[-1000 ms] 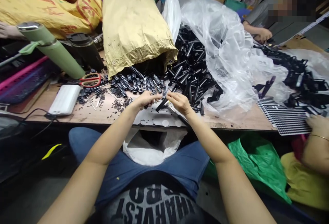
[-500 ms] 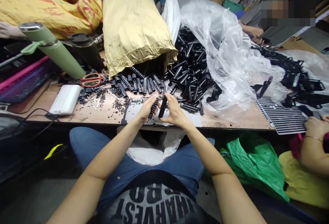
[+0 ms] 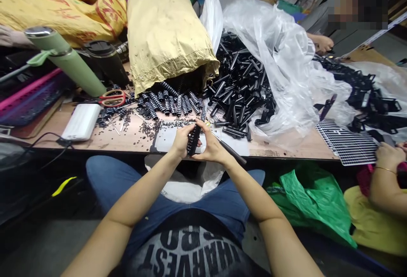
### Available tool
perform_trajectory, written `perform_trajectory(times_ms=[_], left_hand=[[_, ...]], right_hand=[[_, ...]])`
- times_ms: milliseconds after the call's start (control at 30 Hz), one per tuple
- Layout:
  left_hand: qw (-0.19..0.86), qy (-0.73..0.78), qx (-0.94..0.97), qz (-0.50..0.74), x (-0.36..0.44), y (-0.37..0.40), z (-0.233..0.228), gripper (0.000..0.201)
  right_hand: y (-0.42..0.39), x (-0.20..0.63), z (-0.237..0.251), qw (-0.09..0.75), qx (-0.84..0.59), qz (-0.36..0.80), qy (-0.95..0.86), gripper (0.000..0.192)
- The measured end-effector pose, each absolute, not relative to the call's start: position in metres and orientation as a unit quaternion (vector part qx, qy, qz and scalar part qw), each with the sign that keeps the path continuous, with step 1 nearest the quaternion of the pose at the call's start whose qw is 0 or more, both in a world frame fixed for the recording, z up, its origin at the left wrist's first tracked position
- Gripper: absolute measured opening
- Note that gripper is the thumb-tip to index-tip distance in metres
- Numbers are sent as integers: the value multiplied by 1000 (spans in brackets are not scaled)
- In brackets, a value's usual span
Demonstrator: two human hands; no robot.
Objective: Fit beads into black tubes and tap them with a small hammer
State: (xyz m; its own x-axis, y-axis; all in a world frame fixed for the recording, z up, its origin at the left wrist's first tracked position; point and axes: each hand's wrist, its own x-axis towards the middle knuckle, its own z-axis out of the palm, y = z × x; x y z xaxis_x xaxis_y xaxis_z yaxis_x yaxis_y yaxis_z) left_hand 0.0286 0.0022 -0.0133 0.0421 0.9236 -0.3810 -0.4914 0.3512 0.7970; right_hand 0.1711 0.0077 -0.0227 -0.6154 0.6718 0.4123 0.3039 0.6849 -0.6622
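Note:
My left hand (image 3: 182,141) is closed around a black studded cylinder (image 3: 191,142) with rows of pale dots. My right hand (image 3: 208,143) grips a long black plastic piece (image 3: 196,135) by its two ends, thumb low and fingers high. The two parts meet side by side between my hands, over the table's front edge. Fingers hide part of both. Beside my right hand a dark-handled tool (image 3: 233,149) lies across a pale sheet (image 3: 165,135). More studded cylinders (image 3: 179,105) lie in a heap just beyond. A pile of glossy black plastic parts (image 3: 235,86) rests to their right.
A yellow paper sack (image 3: 168,35) stands behind the cylinders. Clear plastic (image 3: 273,56) borders the black pile. Red-handled scissors (image 3: 112,98), a white box (image 3: 81,122) and a green flask (image 3: 68,61) are at left. A co-worker's hand (image 3: 389,156) is by the white grid (image 3: 349,143) at right.
My right hand has moved left and slightly down, bringing the black plastic piece against the studded cylinder. The dark-handled tool now shows beside my right hand.

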Motion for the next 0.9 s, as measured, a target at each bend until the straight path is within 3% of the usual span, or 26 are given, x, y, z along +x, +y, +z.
perform_trajectory(times_ms=[267,333,400,467,533,667,733,800,900], left_hand=[[671,516,296,442,21,5,-35,31],[581,546,400,451,17,1,-52,33],[406,576,546,453,16,-7,-69,38],[234,576,668,410,15,-15,-82,42],[134,559,745,339,15,-20,-91,40],[50,521,821,226,8,-17,-97,38],[40,492,845,208,1,-11,-96,38],[31,472,856,207,-4,-4,-94,38],[17,473,855,211,-9,0,-92,36]], right_hand=[[1,159,-42,300,-386,299,-819,107],[2,154,-54,296,-397,294,-817,107],[2,151,-66,290,-411,279,-818,104],[0,153,-73,278,-431,256,-820,98],[-3,164,-74,257,-465,211,-820,88],[-10,206,-61,150,-635,58,-756,44],[-15,225,-51,85,-688,34,-720,23],[-22,233,-42,74,-696,73,-710,22],[-38,229,-34,144,-684,137,-702,31]])
